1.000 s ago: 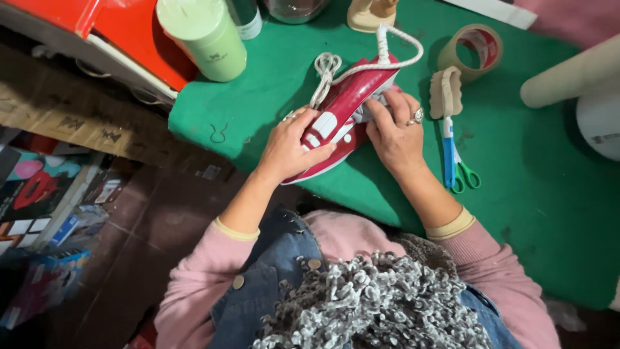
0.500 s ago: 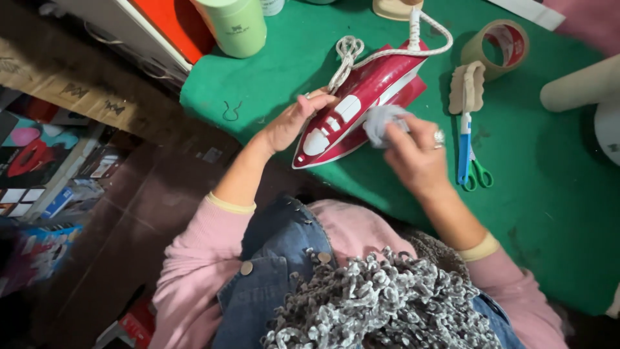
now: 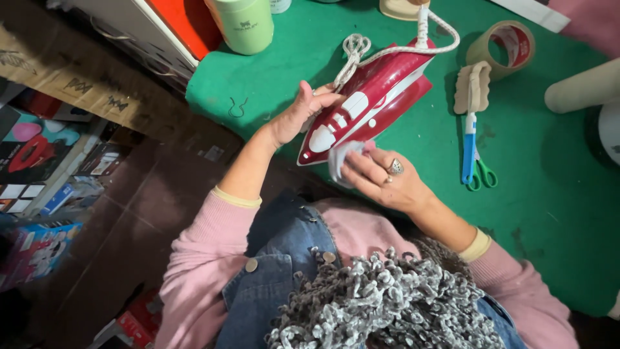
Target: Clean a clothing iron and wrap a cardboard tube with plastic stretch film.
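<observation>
One red iron [image 3: 368, 97] lies tilted on the green table [image 3: 542, 194], with one white cord [image 3: 387, 52] looped at its back end. The left hand [image 3: 294, 116] steadies the iron's far side, fingers curled against its body. The right hand [image 3: 381, 178] sits just below the iron's tip, pinching one small grey cloth [image 3: 339, 161] against the iron's edge. To the right lie one brush [image 3: 470, 106], one pair of green scissors [image 3: 483, 174] and one roll of tape [image 3: 507, 42]. One green cup [image 3: 245, 24] stands at the table's top edge.
</observation>
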